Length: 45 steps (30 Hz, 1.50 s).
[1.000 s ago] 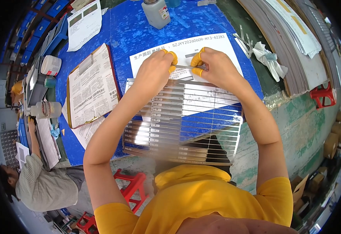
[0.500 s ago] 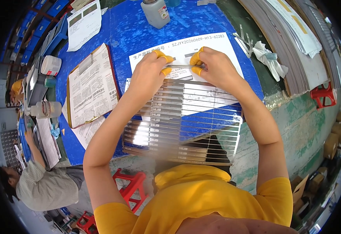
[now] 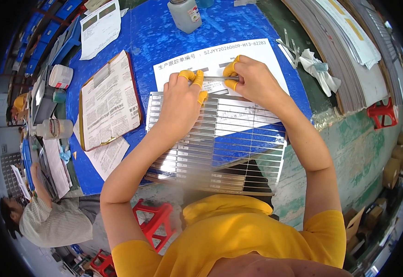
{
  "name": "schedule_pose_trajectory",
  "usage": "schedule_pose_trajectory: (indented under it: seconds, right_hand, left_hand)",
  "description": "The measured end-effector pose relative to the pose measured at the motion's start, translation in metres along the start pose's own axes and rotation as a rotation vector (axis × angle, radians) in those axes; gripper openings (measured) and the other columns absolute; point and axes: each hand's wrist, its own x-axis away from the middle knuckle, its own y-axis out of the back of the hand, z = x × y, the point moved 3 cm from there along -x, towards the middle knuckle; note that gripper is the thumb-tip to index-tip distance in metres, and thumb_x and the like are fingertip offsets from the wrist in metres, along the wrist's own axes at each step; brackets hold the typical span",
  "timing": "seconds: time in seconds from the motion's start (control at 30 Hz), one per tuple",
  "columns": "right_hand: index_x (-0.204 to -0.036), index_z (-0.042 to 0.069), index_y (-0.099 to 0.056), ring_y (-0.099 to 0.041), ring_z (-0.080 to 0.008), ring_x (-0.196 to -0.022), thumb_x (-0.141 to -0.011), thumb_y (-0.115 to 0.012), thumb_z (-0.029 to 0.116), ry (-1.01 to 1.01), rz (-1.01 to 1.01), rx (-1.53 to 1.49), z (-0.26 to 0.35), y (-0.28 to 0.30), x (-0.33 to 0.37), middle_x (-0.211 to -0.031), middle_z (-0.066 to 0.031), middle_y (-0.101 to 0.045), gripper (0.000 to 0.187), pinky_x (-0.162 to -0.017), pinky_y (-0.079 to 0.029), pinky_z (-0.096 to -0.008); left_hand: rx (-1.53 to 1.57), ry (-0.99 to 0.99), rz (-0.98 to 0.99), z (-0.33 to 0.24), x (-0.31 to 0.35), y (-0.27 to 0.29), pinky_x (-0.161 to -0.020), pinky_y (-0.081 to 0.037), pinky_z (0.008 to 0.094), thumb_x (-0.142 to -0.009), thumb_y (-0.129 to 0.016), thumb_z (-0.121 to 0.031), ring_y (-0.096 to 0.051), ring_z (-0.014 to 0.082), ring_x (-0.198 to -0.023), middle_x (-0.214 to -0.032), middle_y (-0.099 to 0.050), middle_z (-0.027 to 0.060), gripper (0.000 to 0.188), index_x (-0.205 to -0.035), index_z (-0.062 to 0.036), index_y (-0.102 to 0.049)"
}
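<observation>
A thin grey metal strip (image 3: 216,78) is stretched level between my two hands, above a printed white sheet (image 3: 275,64). My left hand (image 3: 183,99) pinches its left end, and my right hand (image 3: 256,79) grips its right end; both wear yellow finger cots. Below them lies a shiny etched metal sheet (image 3: 197,152), cut into rows of narrow strips with repeated lettering on its left half. Its near edge reaches past the table edge toward my yellow shirt. My left wrist and forearm cover part of its left side.
On the blue tabletop (image 3: 151,27) are a newspaper-covered tray (image 3: 110,101) at left and a square bottle (image 3: 184,16) at the back. A stack of boards (image 3: 335,60) and crumpled tissue (image 3: 319,71) are at right. Red stools (image 3: 153,221) stand below; a co-worker (image 3: 56,221) sits at left.
My left hand has turned and shifted slightly right and nearer, its fingers now closer together on the strip's left end. More strip shows between the hands. The right hand stays nearly still.
</observation>
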Motion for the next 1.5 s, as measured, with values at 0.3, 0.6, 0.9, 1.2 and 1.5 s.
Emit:
schedule_pose_trajectory:
  seconds: [0.3,0.6,0.9,1.2,1.5]
  right_hand:
    - [-0.086,0.000,-0.064,-0.061,-0.0275,-0.069,-0.073,-0.068,0.006,0.030,-0.061,0.065,0.000,-0.002,0.000,-0.081,-0.0123,-0.061,0.014,-0.065,-0.050,-0.0348]
    - [-0.100,-0.002,-0.061,-0.057,-0.0077,-0.076,-0.083,-0.066,0.004,-0.216,-0.109,-0.845,-0.012,-0.021,-0.006,-0.085,-0.0031,-0.062,0.019,-0.068,-0.047,-0.0211]
    - [-0.102,0.000,-0.060,-0.056,-0.0062,-0.077,-0.086,-0.062,0.005,-0.264,-0.103,-0.865,0.000,-0.015,-0.002,-0.089,-0.0020,-0.063,0.017,-0.066,-0.045,-0.0204]
    - [-0.112,0.002,-0.060,-0.051,-0.0034,-0.076,-0.088,-0.059,0.005,-0.262,-0.086,-0.867,0.003,-0.010,-0.002,-0.090,0.0018,-0.060,0.024,-0.063,-0.040,-0.0173]
    - [-0.107,0.001,-0.063,-0.052,-0.0037,-0.073,-0.087,-0.059,0.002,-0.267,-0.052,-0.786,0.005,-0.016,-0.005,-0.089,0.0002,-0.062,0.020,-0.065,-0.042,-0.0176]
  left_hand:
    - [0.220,0.070,-0.036,0.013,-0.006,0.000,-0.091,-0.041,0.0351,-0.085,-0.060,-0.007,-0.049,0.0280,-0.108,-0.118,-0.051,0.0195,0.036,-0.117,0.0076,-0.055]
    - [1.592,0.528,-0.215,0.007,-0.021,-0.012,-0.079,-0.050,0.0258,-0.085,-0.064,-0.006,-0.063,0.0153,-0.087,-0.097,-0.066,0.0084,0.024,-0.107,0.0014,-0.061]
    - [1.714,0.544,-0.356,-0.005,-0.027,-0.011,-0.061,-0.047,0.0200,-0.083,-0.068,-0.008,-0.063,0.0111,-0.077,-0.089,-0.064,0.0060,0.020,-0.098,0.0006,-0.060]
    - [1.081,0.317,-0.554,0.090,-0.010,0.059,-0.077,-0.048,0.0256,-0.085,-0.063,-0.002,-0.060,0.0142,-0.084,-0.091,-0.062,0.0063,0.015,-0.099,-0.0013,-0.057]
    - [-0.457,0.234,-0.262,0.220,0.052,0.095,-0.068,-0.050,0.0389,-0.077,-0.059,-0.002,-0.061,0.0308,-0.081,-0.086,-0.061,0.0138,0.012,-0.089,-0.0026,-0.062]
